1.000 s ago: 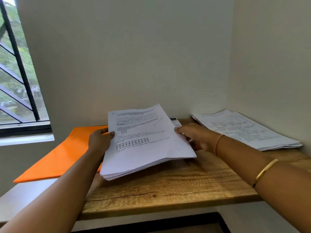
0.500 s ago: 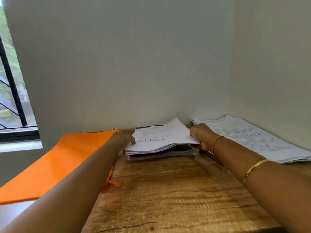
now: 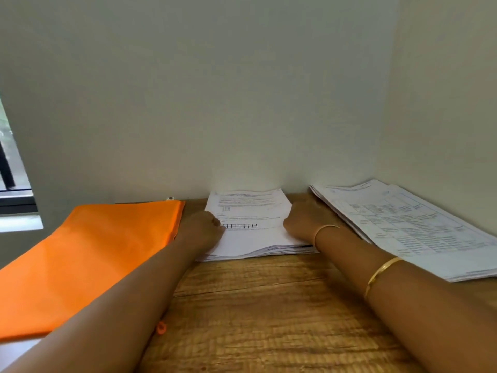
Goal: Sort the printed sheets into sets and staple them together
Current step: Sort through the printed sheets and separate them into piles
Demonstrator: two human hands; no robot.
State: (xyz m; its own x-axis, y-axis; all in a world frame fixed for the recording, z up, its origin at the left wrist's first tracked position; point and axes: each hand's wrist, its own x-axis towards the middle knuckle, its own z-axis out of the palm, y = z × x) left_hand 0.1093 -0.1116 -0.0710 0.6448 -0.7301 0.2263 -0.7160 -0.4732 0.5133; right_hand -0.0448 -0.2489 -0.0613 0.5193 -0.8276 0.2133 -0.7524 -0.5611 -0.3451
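A thick stack of printed sheets (image 3: 251, 227) lies flat on the wooden table (image 3: 255, 305), pushed up to the back wall. My left hand (image 3: 203, 230) holds the stack's left edge, thumb on the top page beside a row of printed boxes. On the opposite side my right hand (image 3: 301, 223) grips the right edge, its fingers hidden from view. A second pile of printed sheets with tables (image 3: 408, 224) lies spread along the right wall. No stapler shows.
An orange zip folder (image 3: 86, 262) lies at the left, overhanging the table's edge, its orange zip pull (image 3: 160, 327) by my left forearm. A window (image 3: 10, 179) is at the far left. Walls close the back and right sides.
The stack was lifted and tilted toward me a second ago. Both hands have carried it away from me and laid it flat against the back wall, on top of the dark item there.
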